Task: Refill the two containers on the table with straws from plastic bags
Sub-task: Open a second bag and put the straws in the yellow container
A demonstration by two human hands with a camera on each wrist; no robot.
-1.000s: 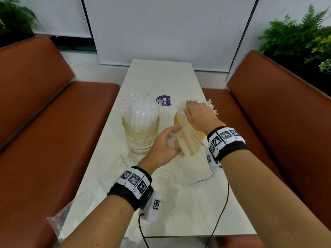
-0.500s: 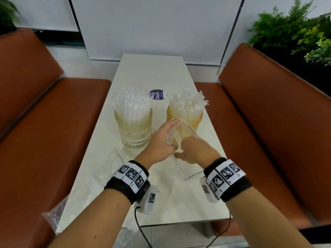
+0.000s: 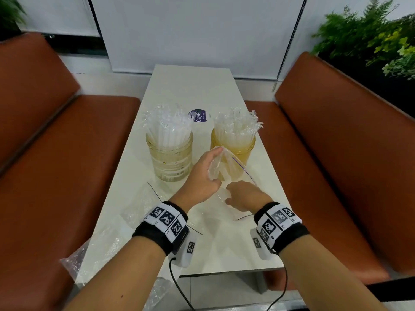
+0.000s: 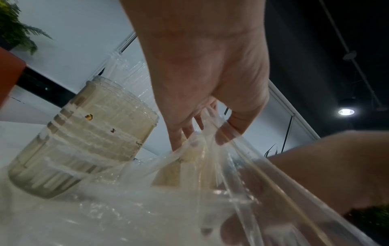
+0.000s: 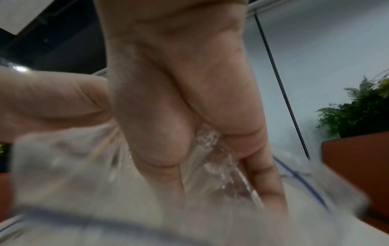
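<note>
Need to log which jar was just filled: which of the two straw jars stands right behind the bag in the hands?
The amber jar on the person's right, just behind the held plastic bag; the paler clear jar stands off to the left.

Long white rectangular tabletop (image 3: 190,90), brown leather benches (image 3: 67,153) on both sides, white roller blinds (image 3: 190,30) beyond, green ferns (image 3: 370,37) far right

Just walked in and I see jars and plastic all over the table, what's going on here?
A person is restocking straws. Both jars, the clear jar and the amber jar, already stand packed with wrapped straws. The left hand and right hand both grip a clear plastic bag in front of the amber jar; it looks empty. More crumpled bags lie at the table's near left edge.
</note>
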